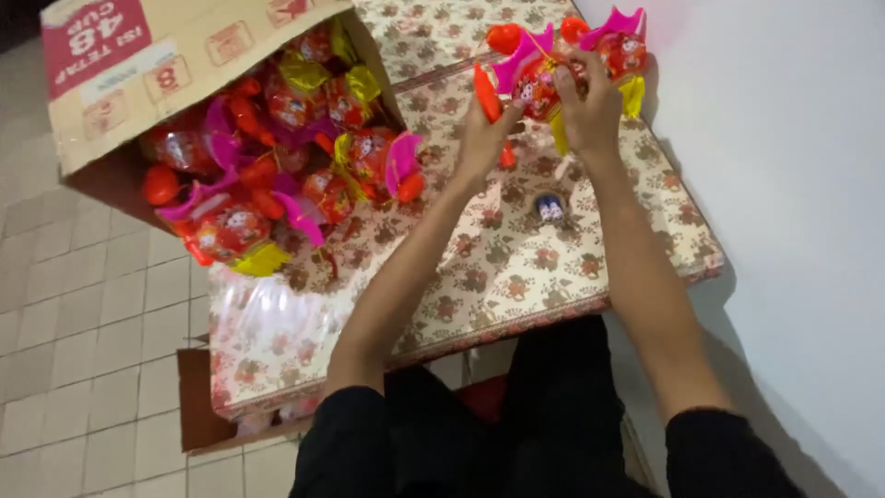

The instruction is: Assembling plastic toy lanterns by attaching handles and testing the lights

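Note:
My left hand [483, 129] and my right hand [587, 103] both grip a red wrapped toy packet [536, 85] with pink and yellow plastic parts, held above a floral-patterned box [516, 267]. An orange plastic piece [486, 92] sticks up by my left fingers. Another similar packet [619, 48] lies just beyond my right hand, near the white wall. A small dark round item [550, 207] rests on the box below my hands.
An open cardboard carton [138, 65] at the upper left spills several red, pink and yellow packets [277, 157] onto the box. A clear plastic bag [267, 309] lies on the box's near left. Tiled floor [83, 323] is at left, the white wall [784, 184] at right.

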